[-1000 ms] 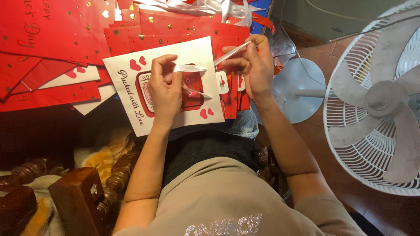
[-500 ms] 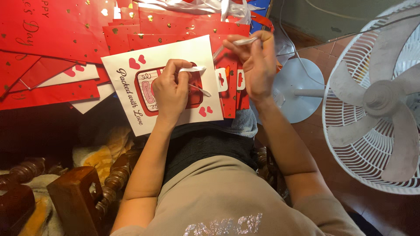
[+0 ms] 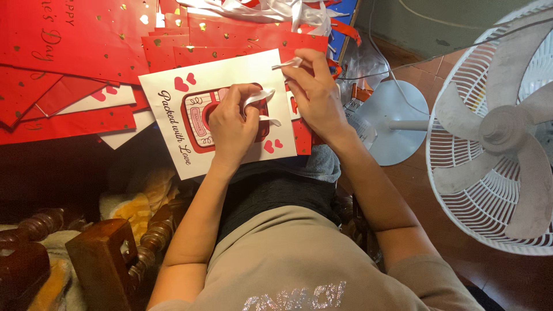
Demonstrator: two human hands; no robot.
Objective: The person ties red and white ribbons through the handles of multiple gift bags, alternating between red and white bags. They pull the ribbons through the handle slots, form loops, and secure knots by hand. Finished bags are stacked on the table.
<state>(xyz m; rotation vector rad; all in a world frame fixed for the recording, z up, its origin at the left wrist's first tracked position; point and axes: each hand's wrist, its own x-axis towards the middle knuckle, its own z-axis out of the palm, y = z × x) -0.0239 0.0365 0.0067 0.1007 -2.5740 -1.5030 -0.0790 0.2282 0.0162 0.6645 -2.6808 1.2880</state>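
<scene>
Centre frame: left hand [image 3: 230,129] pressing a white paper bag [image 3: 213,109] flat while pinching a loop of white ribbon [image 3: 257,98], right hand [image 3: 314,95] pinching the ribbon's other end taut above, red bags [image 3: 86,46] stacked upper left.

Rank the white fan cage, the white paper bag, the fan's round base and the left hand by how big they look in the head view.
1. White fan cage, cut off by the frame.
2. White paper bag.
3. Fan's round base, partly behind the right arm.
4. Left hand.
</scene>
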